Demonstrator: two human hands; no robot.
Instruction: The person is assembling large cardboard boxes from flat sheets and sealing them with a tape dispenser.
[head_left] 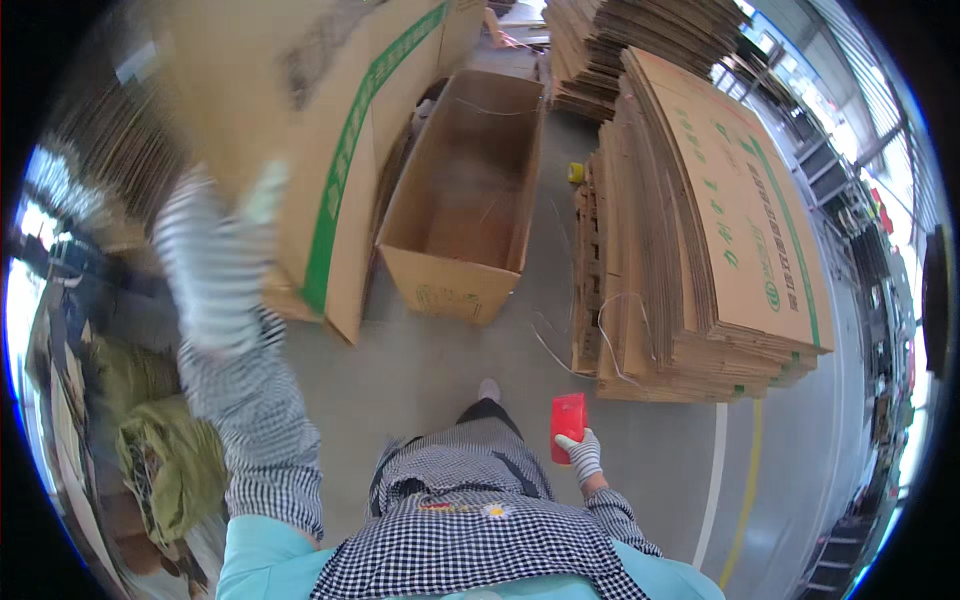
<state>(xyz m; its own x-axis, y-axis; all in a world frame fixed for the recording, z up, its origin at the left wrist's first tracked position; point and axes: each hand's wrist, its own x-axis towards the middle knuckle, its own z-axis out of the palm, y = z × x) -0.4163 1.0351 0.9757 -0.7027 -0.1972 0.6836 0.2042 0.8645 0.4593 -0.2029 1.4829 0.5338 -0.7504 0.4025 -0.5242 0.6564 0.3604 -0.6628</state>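
My left hand (pixel 218 265), in a striped glove, is raised at the upper left and smeared by motion. Between its thumb and fingers appears the lower corner of a flattened cardboard carton (pixel 235 80), also blurred. Just right of this stands a large carton with a green stripe (pixel 335 215). Low on the right, my right hand (pixel 580 453), gloved too, is closed around a flat red rectangular object (pixel 567 415); its exact kind does not show. An open-topped cardboard box (pixel 450 265) rests on the floor ahead of me.
Flattened cartons (pixel 700 220) are stacked at the right, with loose strapping (pixel 605 335) beside them. A yellow tape roll (pixel 576 173) sits at that stack's far left edge. Another carton stack (pixel 640 40) rises behind. Green sacks (pixel 175 460) lie at the left.
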